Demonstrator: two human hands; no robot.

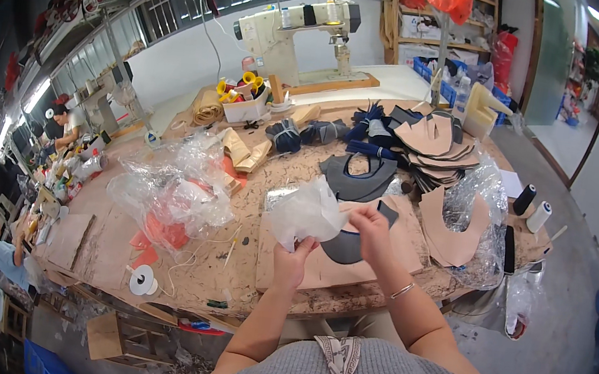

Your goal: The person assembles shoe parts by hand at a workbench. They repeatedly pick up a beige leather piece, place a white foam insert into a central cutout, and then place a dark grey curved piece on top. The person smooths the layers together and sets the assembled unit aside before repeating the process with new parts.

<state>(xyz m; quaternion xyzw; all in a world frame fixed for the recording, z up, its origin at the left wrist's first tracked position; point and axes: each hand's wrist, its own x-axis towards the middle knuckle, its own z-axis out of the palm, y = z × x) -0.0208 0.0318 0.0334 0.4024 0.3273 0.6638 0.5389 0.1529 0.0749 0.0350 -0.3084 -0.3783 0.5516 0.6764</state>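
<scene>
Workbench (pixel 121 240): a big worn wooden top is spanning the view, cluttered. At its far edge a cream sewing machine (pixel 300 30) is standing on a raised board.

Crumpled clear plastic bags (pixel 172 190) are lying left of centre. A stack of tan and dark cut leather pieces (pixel 435 147) is sitting far right; more clear plastic (pixel 480 209) is draping over a tan piece at the right edge. Two thread spools (pixel 533 204), black and white, are standing further right.

Near centre, a tan board (pixel 357 269) is serving as the work surface. A dark grey cut piece (pixel 345 245) is lying on it, under the hands.

Left hand (pixel 292 261): fingers are closing on the lower edge of a thin white sheet (pixel 307 214), holding it up above the board.

Right hand (pixel 371 226): fingertips are pinching narrowly at the sheet's right edge, just over the grey piece.

Judgement: the sheet looks flimsy and crumpled. Keeping both pinches light and pulling apart evenly should be flattening it without tearing; the grey piece should be staying flat on the board.
</scene>
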